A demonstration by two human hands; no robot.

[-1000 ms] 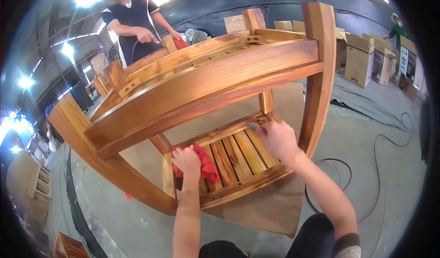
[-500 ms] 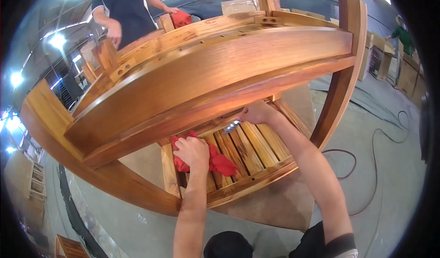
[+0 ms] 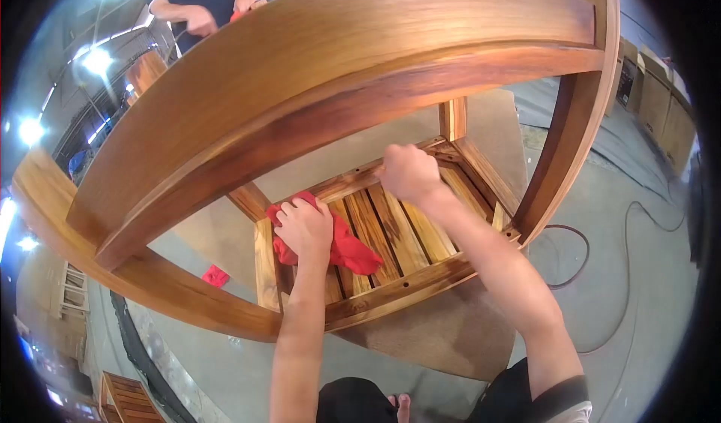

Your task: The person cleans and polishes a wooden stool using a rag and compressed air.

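Seemingly midway: frame joined, slats fitted, remainder unclear; left hand curled over red cloth, right hand fisted, contents hidden

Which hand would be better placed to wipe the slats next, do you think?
Left, I'd judge: the left hand rests on the red cloth, which lies on the slats, while the right hand is closed in a fist, apart from the cloth.

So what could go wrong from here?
The cloth under the left hand might snag in the gaps between the slats. The right hand, raised over the slats, might bump the frame. The cord looping across the floor could trip someone.
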